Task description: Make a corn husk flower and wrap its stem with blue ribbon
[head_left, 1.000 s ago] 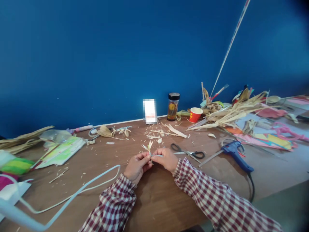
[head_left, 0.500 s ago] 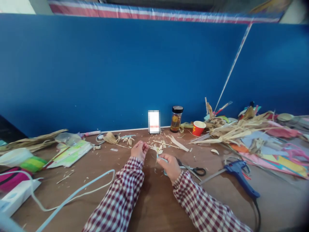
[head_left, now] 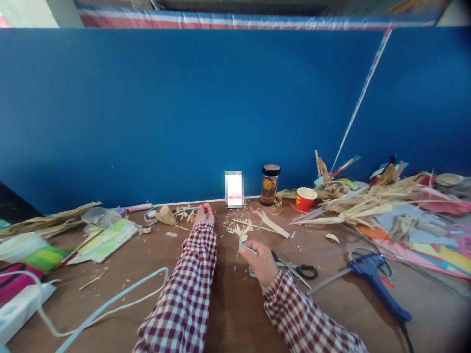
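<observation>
My right hand (head_left: pixel 262 261) is closed on a light blue strip (head_left: pixel 247 248) tipped with a small tuft of dried straw (head_left: pixel 240 230), held just above the brown table (head_left: pixel 235 314). My left hand (head_left: pixel 204 214) is stretched far forward, fingers curled down onto a small bundle of straw bits and blue strip (head_left: pixel 187 212) near the blue wall. What those fingers grip is hidden. Black-handled scissors (head_left: pixel 297 268) lie just right of my right hand.
A blue glue gun (head_left: pixel 379 282) lies at the right with a heap of dried husks (head_left: pixel 368 201) and coloured paper behind. A red paper cup (head_left: pixel 305 198) and a jar (head_left: pixel 270 184) stand by the wall. A pale blue strip (head_left: pixel 110 301) and packets lie at the left.
My hands have parted: the left let go of the straw piece and reached forward to the wall side. The right kept the blue strip with the straw tuft. The view tilted upward.
</observation>
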{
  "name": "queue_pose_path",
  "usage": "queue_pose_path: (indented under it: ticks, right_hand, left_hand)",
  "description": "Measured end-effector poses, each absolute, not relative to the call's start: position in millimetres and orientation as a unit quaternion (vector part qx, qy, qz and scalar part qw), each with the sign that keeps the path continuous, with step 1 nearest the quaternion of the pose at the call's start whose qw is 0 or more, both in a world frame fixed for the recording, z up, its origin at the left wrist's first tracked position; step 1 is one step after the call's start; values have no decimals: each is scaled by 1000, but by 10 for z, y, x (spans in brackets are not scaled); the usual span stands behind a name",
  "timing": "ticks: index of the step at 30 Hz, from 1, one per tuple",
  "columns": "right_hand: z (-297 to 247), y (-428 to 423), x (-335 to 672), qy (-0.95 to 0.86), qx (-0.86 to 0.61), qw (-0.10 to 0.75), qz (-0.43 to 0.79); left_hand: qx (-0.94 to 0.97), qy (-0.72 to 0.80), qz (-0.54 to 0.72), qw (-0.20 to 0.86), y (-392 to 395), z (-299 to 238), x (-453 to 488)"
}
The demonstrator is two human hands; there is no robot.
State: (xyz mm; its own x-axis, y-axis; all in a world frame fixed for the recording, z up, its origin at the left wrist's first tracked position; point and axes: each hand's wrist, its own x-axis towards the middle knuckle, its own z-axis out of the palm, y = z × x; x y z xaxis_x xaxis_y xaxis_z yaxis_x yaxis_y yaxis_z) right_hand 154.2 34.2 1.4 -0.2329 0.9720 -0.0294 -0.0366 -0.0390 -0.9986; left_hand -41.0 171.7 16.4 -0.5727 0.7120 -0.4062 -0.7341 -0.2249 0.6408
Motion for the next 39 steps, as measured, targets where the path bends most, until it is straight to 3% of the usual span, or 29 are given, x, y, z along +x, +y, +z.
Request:
queue_pose_path:
  ticks: [7, 13, 17, 24, 33, 39]
  right_hand:
    - [22, 363, 1564, -527, -442, 441, 577]
    - [24, 377, 1594, -540, -443, 449, 558]
    - [50, 376, 1597, -543, -443, 463, 542]
    - [92, 343, 1598, -567, -432, 468, 521]
    - [89, 311, 1559, -600, -422, 448, 512]
    - [89, 315, 1577, -602, -434, 438, 508]
  left_hand:
    - [8, 465, 767, 442, 1511, 295, -465]
    - [120, 476, 781, 386, 1035, 723, -560]
    - [257, 483, 713, 438, 579, 919, -554]
    - [286, 583, 521, 554, 37, 431, -213]
    - [316, 556, 476, 604, -141, 202, -49]
    - [358, 654, 403, 530, -155, 205, -133]
